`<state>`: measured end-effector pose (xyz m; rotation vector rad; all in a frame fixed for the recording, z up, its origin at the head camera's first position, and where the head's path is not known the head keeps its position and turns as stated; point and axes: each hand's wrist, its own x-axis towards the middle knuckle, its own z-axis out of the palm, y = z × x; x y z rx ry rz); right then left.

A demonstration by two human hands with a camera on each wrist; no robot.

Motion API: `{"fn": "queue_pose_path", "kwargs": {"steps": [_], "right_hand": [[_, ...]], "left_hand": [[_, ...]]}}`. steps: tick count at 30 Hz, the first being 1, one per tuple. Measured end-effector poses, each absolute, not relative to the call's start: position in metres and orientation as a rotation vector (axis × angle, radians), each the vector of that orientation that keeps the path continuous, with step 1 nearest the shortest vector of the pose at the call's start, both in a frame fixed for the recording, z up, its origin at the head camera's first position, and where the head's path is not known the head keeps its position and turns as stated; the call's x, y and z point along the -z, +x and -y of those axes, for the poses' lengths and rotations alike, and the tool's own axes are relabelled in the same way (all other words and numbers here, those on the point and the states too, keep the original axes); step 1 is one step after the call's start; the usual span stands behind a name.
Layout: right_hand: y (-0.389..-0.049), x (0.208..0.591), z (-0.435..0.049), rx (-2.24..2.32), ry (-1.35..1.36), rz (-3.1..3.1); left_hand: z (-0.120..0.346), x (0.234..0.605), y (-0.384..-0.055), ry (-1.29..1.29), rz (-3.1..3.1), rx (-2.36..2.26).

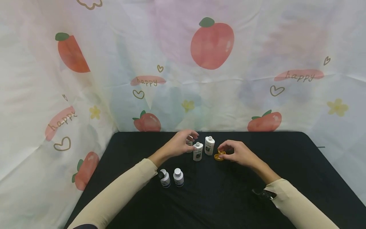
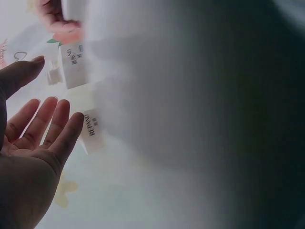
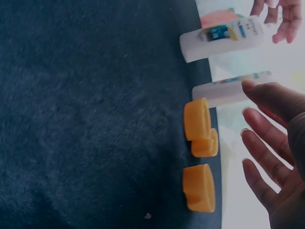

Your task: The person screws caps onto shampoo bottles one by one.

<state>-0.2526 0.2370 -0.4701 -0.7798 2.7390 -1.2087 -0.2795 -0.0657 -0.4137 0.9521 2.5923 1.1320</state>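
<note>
My left hand (image 1: 182, 142) reaches over the white bottles at the back of the table, fingers spread and loosely bent. One white bottle (image 1: 189, 146) is partly hidden behind it, and another (image 1: 198, 152) stands right at its thumb. In the left wrist view the fingers (image 2: 45, 124) hold nothing. A third white bottle (image 1: 209, 146) stands between the two hands. My right hand (image 1: 237, 152) hovers by the orange caps (image 1: 219, 157), overlapping them in the head view. From the right wrist, its spread fingers (image 3: 267, 126) appear apart from the several orange caps (image 3: 199, 187).
Two smaller white bottles (image 1: 178, 177) with white lids stand nearer, by the left forearm. A black cloth (image 1: 217, 197) covers the table. Behind it hangs a pale printed curtain (image 1: 243, 95). Something blurred and pale (image 2: 152, 95) blocks much of the left wrist view.
</note>
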Motion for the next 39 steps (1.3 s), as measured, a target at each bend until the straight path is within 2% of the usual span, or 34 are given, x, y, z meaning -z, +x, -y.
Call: {"fn": "queue_pose_path", "kwargs": {"steps": [19, 39], "right_hand": [[-0.265, 0.495, -0.246, 1.074, -0.893, -2.837], [-0.263, 0.493, -0.238, 0.931, -0.874, -2.923]], "left_hand": [[0.057, 0.423, -0.278, 0.847, -2.607, -1.095], [0.053, 0.429, -0.273, 0.884, -2.713, -0.889]]}}
